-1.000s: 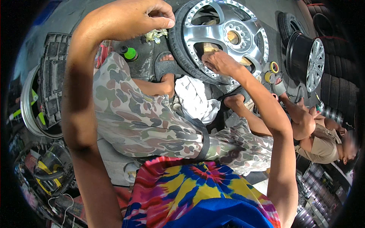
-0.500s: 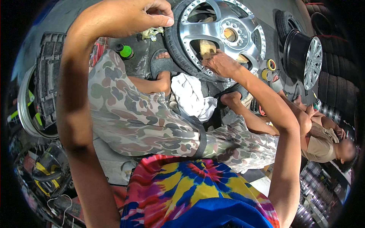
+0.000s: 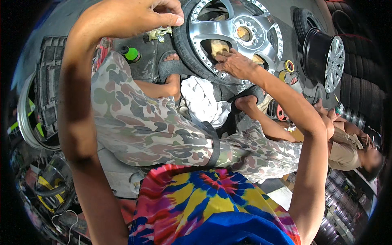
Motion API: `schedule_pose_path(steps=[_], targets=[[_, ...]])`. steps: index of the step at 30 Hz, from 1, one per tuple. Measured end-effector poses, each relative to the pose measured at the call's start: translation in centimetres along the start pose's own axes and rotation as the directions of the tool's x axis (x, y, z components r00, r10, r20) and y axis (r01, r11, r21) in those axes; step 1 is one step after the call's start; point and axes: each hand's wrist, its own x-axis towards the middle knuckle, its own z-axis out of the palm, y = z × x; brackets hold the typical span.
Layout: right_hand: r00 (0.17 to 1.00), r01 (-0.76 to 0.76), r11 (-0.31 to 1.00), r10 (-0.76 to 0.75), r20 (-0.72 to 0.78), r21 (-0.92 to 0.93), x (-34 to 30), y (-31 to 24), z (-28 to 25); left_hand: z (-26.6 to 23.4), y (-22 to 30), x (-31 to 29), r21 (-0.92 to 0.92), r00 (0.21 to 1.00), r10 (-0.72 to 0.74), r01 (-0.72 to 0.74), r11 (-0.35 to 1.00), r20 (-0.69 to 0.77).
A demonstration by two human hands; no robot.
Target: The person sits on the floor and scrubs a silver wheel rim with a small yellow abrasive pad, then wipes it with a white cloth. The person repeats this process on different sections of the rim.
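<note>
Grey floor (image 3: 286, 14) carries the wheel (image 3: 254, 39); your right hand (image 3: 237, 65) has spread its fingers at the near edge; your left hand (image 3: 143, 14) curls, grip unclear.

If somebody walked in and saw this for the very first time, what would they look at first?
Probably the big shiny silver wheel at the top middle, with the person's right hand at its lower edge. Next might come the rainbow-swirled shirt at the bottom middle. The crumpled white cloth between the person's feet and the bright green-topped bottle to the left stand out too.
</note>
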Motion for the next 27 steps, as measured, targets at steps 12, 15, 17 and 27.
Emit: schedule_pose_path(steps=[12, 15, 17, 27], targets=[[0.999, 0.004, 0.998, -0.001, 0.046, -0.065, 0.9, -0.4, -0.9, 0.5, -1.0, 1.1, 0.039, 1.000, -0.012, 0.013, 0.999, -0.013], [0.994, 0.050, 0.988, -0.035, 0.105, -0.149, 0.4, -0.4, -1.0, 0.5, -0.3, -0.2, 0.040, 0.997, 0.043, -0.040, 0.998, -0.064], [0.991, 0.055, 0.983, -0.034, 0.126, -0.172, -0.2, -0.5, -1.1, 0.8, -0.6, -0.3, 0.070, 0.993, 0.080, -0.074, 0.995, -0.086], [0.976, 0.094, 0.977, -0.053, 0.210, -0.189, 0.9, -0.6, -1.7, 0.4, -0.2, -0.6, 0.106, 0.995, 0.050, -0.042, 0.993, -0.081]])
